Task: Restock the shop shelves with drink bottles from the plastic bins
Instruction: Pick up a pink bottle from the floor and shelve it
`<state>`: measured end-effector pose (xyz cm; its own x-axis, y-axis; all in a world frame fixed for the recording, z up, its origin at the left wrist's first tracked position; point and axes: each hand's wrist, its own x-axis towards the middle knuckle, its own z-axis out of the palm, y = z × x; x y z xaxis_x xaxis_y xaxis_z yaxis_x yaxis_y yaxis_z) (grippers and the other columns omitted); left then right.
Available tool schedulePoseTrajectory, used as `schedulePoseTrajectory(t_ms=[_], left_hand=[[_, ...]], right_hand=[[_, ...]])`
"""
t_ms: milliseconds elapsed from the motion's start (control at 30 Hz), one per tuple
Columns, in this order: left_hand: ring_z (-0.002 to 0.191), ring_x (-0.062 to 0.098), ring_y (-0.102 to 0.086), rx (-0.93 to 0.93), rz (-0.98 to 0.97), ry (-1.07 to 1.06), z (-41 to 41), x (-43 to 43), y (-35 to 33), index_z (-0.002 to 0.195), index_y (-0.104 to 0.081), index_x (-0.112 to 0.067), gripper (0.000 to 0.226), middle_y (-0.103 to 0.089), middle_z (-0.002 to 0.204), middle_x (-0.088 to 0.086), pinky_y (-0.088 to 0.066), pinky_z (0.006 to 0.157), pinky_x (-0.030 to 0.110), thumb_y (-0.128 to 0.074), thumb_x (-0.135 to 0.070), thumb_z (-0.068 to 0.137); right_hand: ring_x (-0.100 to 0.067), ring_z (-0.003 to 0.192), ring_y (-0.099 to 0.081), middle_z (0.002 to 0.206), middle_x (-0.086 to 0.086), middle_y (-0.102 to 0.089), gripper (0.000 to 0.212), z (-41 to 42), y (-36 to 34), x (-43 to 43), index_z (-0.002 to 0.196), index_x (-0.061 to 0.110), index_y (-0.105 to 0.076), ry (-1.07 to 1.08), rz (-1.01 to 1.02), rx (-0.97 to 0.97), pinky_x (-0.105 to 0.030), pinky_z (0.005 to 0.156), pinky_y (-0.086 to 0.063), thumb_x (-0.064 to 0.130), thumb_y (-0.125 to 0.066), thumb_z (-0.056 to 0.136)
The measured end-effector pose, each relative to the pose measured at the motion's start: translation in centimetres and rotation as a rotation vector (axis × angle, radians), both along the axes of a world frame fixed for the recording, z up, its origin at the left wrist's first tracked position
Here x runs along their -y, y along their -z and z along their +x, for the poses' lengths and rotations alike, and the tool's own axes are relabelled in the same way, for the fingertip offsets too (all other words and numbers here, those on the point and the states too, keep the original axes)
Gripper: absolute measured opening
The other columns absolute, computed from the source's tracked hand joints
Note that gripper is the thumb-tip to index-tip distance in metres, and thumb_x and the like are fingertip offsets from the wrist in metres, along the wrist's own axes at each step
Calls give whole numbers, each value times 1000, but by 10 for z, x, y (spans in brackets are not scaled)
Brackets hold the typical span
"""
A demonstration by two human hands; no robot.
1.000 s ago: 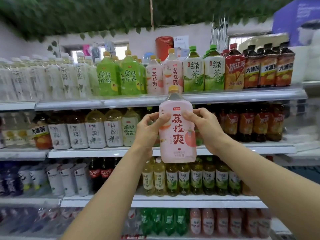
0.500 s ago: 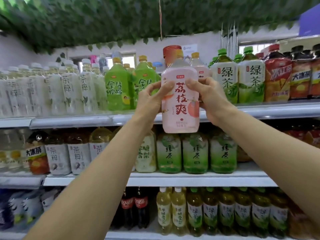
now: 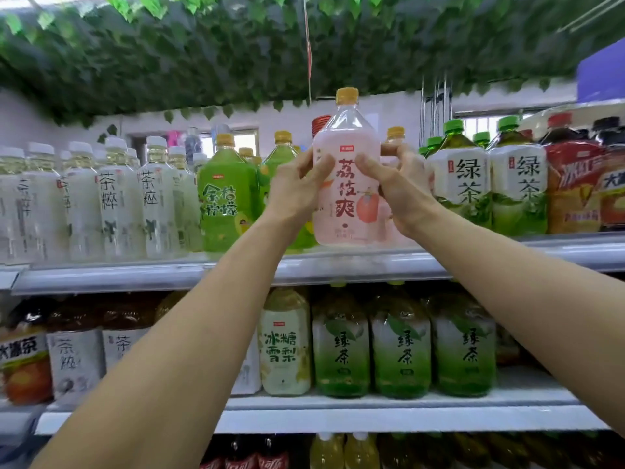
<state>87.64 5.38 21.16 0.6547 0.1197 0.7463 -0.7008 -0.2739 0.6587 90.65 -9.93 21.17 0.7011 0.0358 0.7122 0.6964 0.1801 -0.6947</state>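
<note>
1. the pink translucent plastic drink bottle with a yellow screw cap (image 3: 346, 201) is held upright, long axis vertical, at the front of the pale top shelf (image 3: 135, 272). its base is level with the shelf surface; whether it already rests there cannot be told.
2. the bottle is gripped from both sides. the left hand (image 3: 297, 191) is curled round its left flank with the thumb laid across the label, and the right hand (image 3: 402, 191) is wrapped round the right flank likewise. nothing else is held.
3. the bottle lies straight ahead of both forearms and above them, between the hands, neither hand nearer. it stands in the gap between the bright green lime-drink bottle (image 3: 226, 198) on the left and the white-and-green labelled green tea bottle (image 3: 463, 187) on the right. a second yellow-capped pink bottle (image 3: 395, 135) is seen just behind. a straight push backward along this gap is judged to be called for.
4. the body is rounded-square, tapering to a clear shoulder, with a smooth glossy label; some weight is expected when full.
5. artificial green leaves (image 3: 203, 55) are hung overhead.
</note>
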Motion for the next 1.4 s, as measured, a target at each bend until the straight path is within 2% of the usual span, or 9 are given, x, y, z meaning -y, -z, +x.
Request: schedulePoseTrajectory(t_ms=[133, 300, 500, 600, 700, 867, 967, 1167, 1400], left_hand=[[86, 15, -74, 18, -54, -15, 13, -3, 9, 122, -65, -17, 24, -74, 101, 0, -61, 74, 35, -56, -25, 100], [85, 14, -74, 65, -39, -155, 23, 1, 15, 107, -68, -24, 12, -75, 97, -1, -62, 77, 42, -61, -27, 98], [90, 10, -72, 32, 52, -264, 28, -1, 37, 119, -70, -17, 37, -75, 102, -4, -60, 83, 38, -78, -23, 83], [89, 10, -72, 2, 84, -311, 29, -2, 43, 117, -72, -18, 43, -76, 99, -4, -59, 86, 37, -84, -21, 75], [86, 9, -72, -30, 70, -322, 29, 0, 44, 108, -75, -17, 40, -76, 95, -5, -59, 86, 37, -87, -20, 70], [91, 8, -72, -15, 65, -294, 23, 6, 48, 119, -71, -15, 54, -75, 103, -3, -60, 86, 33, -88, -12, 69], [94, 7, -71, -13, 18, -269, 23, 9, 54, 124, -68, -18, 57, -74, 104, -6, -59, 88, 33, -86, -5, 71], [98, 7, -70, -2, 39, -326, 34, 14, 58, 128, -64, -20, 62, -71, 104, -10, -59, 88, 34, -84, -3, 72], [106, 16, -69, 30, 201, -565, 40, 21, 66, 131, -58, -25, 65, -72, 116, -3, -57, 92, 37, -84, -9, 73]], right_hand=[[-25, 84, -75, 105, -15, -71, 47, 19, 3, -7, 119, 13, -48, -31, -29, -25, -44, 73, -61, 27, -76, 84], [-19, 83, -74, 100, -5, -71, 43, 29, -5, -7, 122, 14, -49, -6, -125, -79, -34, 68, -59, 33, -70, 90], [-22, 87, -72, 101, -7, -71, 23, 30, 11, -4, 119, 13, -62, 89, -281, -44, -33, 70, -60, 21, -59, 98], [-25, 97, -70, 106, -10, -71, 19, 33, 31, -1, 112, 16, -65, 64, -309, -48, -39, 83, -60, 11, -62, 94], [-22, 102, -69, 109, -9, -71, 27, 34, 35, 1, 117, 13, -64, 76, -323, -45, -40, 92, -56, 5, -64, 92], [-16, 101, -69, 115, -9, -71, 48, 28, 41, 8, 131, 5, -56, 56, -283, -58, -31, 88, -58, -1, -70, 86], [-13, 104, -67, 117, -5, -69, 55, 26, 47, 7, 132, 8, -52, 139, -312, -38, -23, 87, -55, -2, -73, 82], [-16, 106, -66, 116, -3, -70, 56, 34, 46, -5, 128, 13, -57, 376, -399, 7, -38, 94, -55, 4, -77, 76], [-25, 98, -67, 105, -7, -71, 29, 28, 48, -15, 108, 12, -67, 661, -541, 84, -35, 86, -55, 1, -67, 81]])
